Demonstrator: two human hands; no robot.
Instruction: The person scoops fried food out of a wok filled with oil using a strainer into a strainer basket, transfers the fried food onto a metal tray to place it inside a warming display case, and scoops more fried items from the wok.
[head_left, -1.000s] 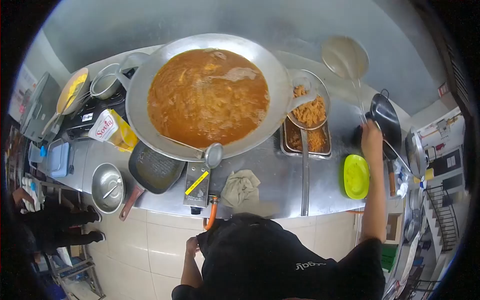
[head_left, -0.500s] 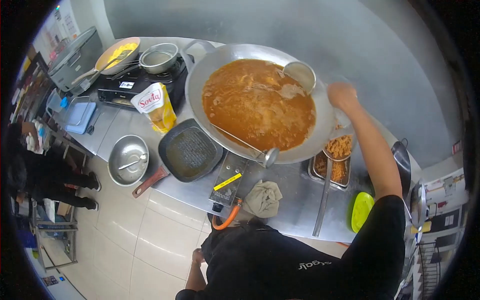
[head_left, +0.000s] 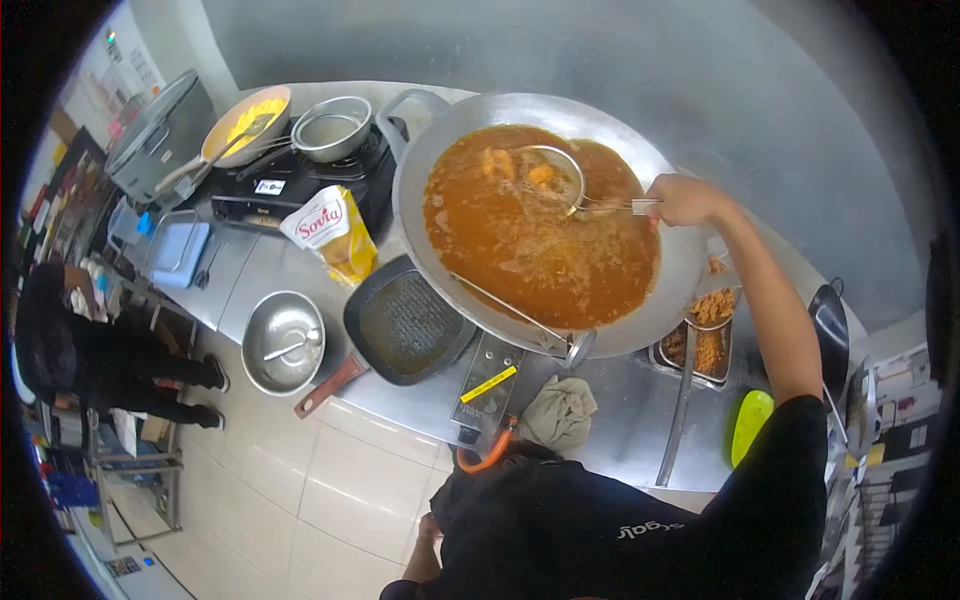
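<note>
My right hand (head_left: 690,200) is closed round the handle of a wire strainer (head_left: 582,180) above the right side of a large metal wok (head_left: 675,290). The strainer's round rim lies in the brown, bubbling oil (head_left: 540,250), toward the far side. Golden fried pieces (head_left: 500,163) show in and beside it. A thin metal rod with a round end (head_left: 580,347), like a dial thermometer, leans over the wok's near rim. Low by my waist is my left hand (head_left: 428,527), its fingers mostly hidden against dark clothing.
Right of the wok, a second strainer (head_left: 713,308) with fried crumbs rests over a metal tray (head_left: 722,380). A grill pan (head_left: 410,330), oil pouch (head_left: 335,235), steel bowl (head_left: 283,345), cloth (head_left: 560,412) and green dish (head_left: 750,425) stand around. Another person (head_left: 120,350) is at far left.
My right hand has swung the strainer down into the oil; its bowl was raised at the wok's far right before. Golden pieces now show there. The whole view has shifted slightly.
</note>
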